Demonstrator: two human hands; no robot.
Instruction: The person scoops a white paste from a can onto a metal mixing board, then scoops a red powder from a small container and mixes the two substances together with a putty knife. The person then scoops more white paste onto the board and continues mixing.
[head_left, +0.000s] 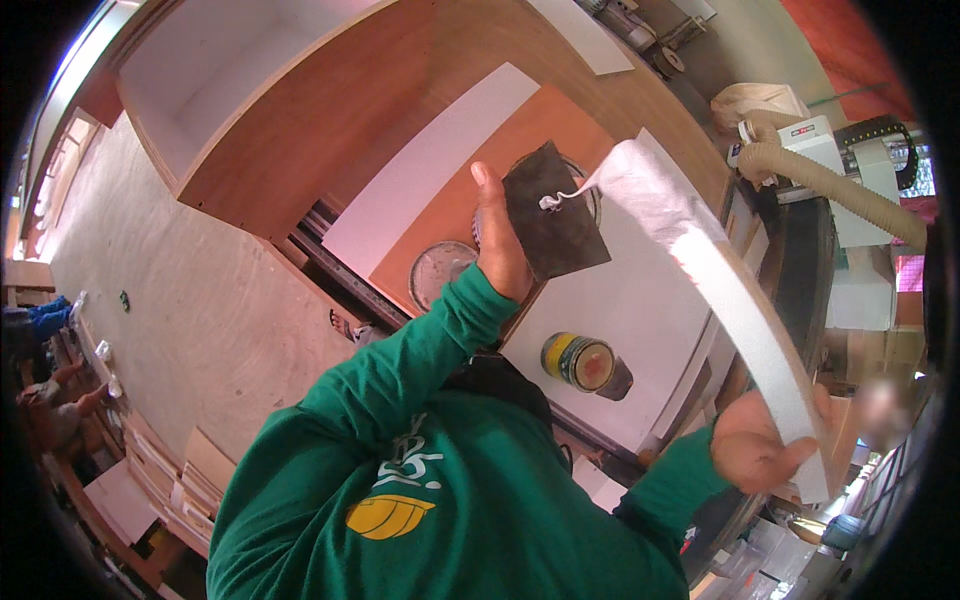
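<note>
My left hand (504, 244) holds a dark, thin rectangular sheet (553, 217) from below, thumb raised beside its edge. A blob of white paste (551, 202) lies on the sheet, and a thin white strand runs from it to the far end of a long board (750, 322) with a white face. That end bears a wrinkled white layer (649, 187); whether it is paste or film I cannot tell. My right hand (761, 446) grips the board's near end. Behind the sheet, a round container is mostly hidden. A round lid or tin top (442, 270) shows beside my left forearm.
A yellow and green tin (577, 361) stands on a white panel (637, 300). A large wooden cabinet carcass (300, 135) rises at the upper left. A ribbed hose (840, 187) runs at the right. Boards (176, 480) and another person's hands (82, 390) are at the far left.
</note>
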